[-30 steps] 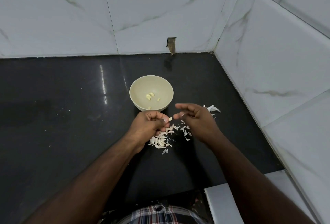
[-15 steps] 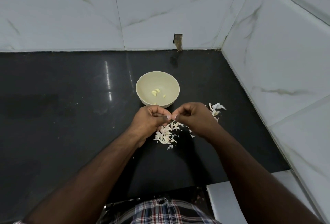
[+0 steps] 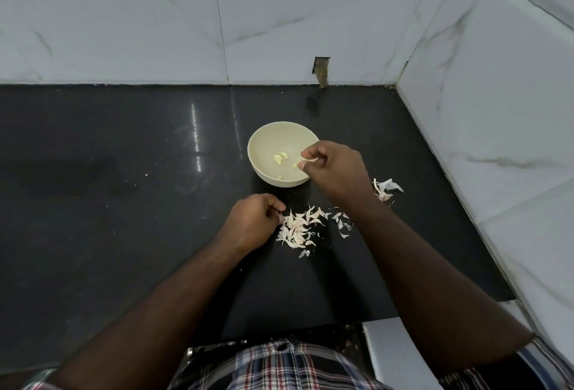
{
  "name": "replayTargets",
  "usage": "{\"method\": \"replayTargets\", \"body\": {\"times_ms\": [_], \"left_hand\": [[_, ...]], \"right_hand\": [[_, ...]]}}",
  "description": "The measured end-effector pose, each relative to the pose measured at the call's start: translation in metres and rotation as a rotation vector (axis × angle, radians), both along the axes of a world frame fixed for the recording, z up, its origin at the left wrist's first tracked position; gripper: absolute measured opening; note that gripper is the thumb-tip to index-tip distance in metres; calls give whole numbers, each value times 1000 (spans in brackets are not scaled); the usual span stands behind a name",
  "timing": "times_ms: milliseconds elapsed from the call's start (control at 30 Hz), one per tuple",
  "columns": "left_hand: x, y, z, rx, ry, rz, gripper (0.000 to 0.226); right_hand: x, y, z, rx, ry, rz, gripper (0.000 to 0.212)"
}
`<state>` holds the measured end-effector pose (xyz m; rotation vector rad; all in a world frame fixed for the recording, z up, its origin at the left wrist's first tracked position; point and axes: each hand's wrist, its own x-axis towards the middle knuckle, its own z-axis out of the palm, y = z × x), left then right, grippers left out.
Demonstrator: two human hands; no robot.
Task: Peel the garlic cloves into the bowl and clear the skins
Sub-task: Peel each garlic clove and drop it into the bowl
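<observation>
A cream bowl stands on the black counter with a few peeled garlic cloves inside. My right hand hovers over the bowl's right rim and pinches a pale clove between thumb and fingers. Nearer to me, my left hand is curled at the left edge of the pile of garlic skins, with a small pale piece of skin at its fingertips.
A papery garlic remnant lies to the right of the bowl, partly behind my right forearm. Marble-tiled walls close the counter at the back and right. A white ledge sits at the near right.
My hands have parted. The right hand moved forward from the skin pile to over the bowl with the clove. The left hand stayed by the skins.
</observation>
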<state>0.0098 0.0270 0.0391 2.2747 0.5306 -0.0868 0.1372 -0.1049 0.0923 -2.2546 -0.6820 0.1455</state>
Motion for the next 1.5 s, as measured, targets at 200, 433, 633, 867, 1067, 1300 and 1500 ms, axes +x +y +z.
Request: {"method": "replayTargets", "body": {"times_ms": [200,433,633,867,1067,1300,1500], "left_hand": [[2,-3,-9,62,40,-38,23],[3,-3,-10,7,80,-112,25],[3,-10,-12,58,38,-86,16],[0,-11,-10,52,16,-44,14],[-1,-13,-8,72,0,-46,13],[-2,-16,-3,-5,-64,-5,5],[2,-23,4,-632,-147,187,3]], "right_hand": [[-13,-21,-12,-49,66,56,12],[-35,-49,-58,-367,209,194,5],[-42,-40,-59,-361,159,186,12],[-43,-40,-63,-401,88,265,25],[-44,-40,-65,-392,125,198,9],[-41,-46,-56,-91,339,49,14],[-46,-48,-44,322,587,61,20]]}}
